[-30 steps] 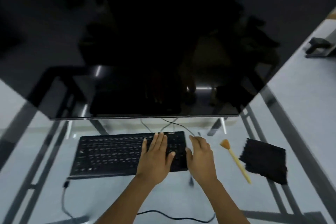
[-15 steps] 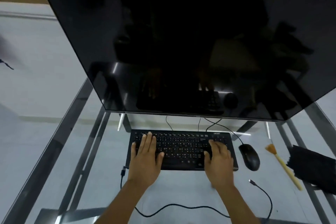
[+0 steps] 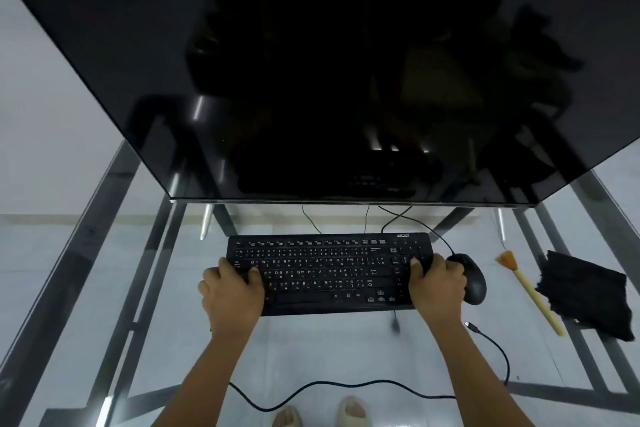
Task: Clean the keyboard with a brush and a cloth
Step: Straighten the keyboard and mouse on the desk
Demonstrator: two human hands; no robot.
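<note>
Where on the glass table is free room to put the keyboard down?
Left of the keyboard, out to the table frame, the glass is bare. In front of it, only a thin cable crosses the glass. The right side is crowded: mouse, brush and cloth lie close together. Both hands, left and right, grip its ends.

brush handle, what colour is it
Pale yellow, with orange-brown bristles; the brush shows in the head view.
</note>
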